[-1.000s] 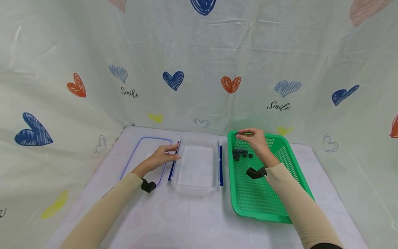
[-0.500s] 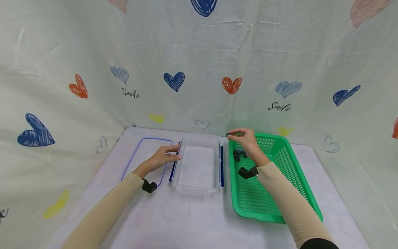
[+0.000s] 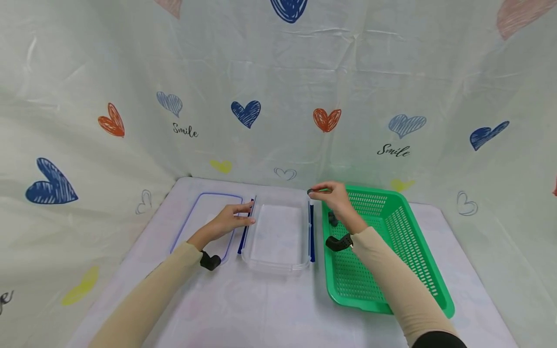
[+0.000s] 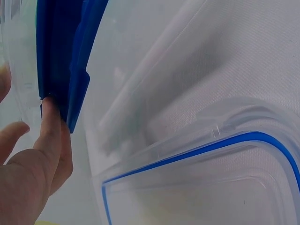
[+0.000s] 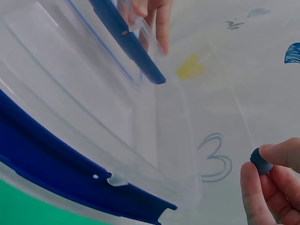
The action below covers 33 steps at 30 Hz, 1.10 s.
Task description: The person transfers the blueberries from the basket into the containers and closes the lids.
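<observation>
A blueberry (image 5: 261,161) is pinched between the thumb and fingers of my right hand (image 3: 334,197), which is raised by the back right corner of the clear plastic container (image 3: 278,265). My left hand (image 3: 226,220) grips the container's left wall, with fingers against the blue side latch (image 4: 63,56) in the left wrist view. No blueberry shows inside the container. Some more blueberries (image 3: 332,219) lie in the green basket (image 3: 330,270) on the right, partly hidden behind my right hand and wrist.
A clear lid with a blue seal (image 3: 187,217) lies flat on the table left of the container, partly under my left forearm. The white-covered table (image 3: 243,309) meets a heart-printed sheet (image 3: 278,72) at the back. The basket's left rim runs close beside the container.
My right hand has moved left with the blueberry, from over the basket's back left corner to the container's back right corner. My left hand keeps its grip in place.
</observation>
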{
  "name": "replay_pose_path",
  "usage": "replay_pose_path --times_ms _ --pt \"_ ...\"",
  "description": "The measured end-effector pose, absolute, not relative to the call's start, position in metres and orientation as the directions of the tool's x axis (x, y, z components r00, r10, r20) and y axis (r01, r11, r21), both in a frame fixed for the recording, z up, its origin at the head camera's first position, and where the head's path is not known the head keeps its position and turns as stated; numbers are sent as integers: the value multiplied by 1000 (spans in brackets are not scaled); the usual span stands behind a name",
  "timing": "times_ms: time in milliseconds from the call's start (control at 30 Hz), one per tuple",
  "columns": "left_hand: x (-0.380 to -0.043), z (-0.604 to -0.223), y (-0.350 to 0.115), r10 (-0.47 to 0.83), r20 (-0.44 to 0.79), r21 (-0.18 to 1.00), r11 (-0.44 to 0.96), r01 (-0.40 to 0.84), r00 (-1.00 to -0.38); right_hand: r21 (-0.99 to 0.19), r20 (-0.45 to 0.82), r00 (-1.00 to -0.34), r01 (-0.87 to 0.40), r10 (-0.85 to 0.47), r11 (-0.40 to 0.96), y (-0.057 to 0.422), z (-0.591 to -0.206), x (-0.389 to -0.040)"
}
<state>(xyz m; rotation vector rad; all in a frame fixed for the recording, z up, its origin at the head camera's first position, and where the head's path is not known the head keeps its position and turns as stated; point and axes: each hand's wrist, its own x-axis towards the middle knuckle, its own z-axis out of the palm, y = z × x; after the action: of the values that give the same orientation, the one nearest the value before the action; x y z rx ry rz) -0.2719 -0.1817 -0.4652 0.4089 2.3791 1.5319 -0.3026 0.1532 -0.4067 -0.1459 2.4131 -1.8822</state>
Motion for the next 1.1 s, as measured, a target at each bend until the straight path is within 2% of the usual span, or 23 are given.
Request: replay_pose_path --times_ms 367,700,1100 --pt "-272 -466 -180 384 -99 918 392 64 -918 -976 -15 -985 -23 -174 217 134 -418 -302" --pt "-272 -466 -182 382 -94 917 392 69 -919 -954 -21 -987 -29 -161 298 118 -427 -306" --pt "-272 -465 -182 375 -108 927 373 43 -921 -948 -45 -985 -12 -169 318 107 -436 -308"
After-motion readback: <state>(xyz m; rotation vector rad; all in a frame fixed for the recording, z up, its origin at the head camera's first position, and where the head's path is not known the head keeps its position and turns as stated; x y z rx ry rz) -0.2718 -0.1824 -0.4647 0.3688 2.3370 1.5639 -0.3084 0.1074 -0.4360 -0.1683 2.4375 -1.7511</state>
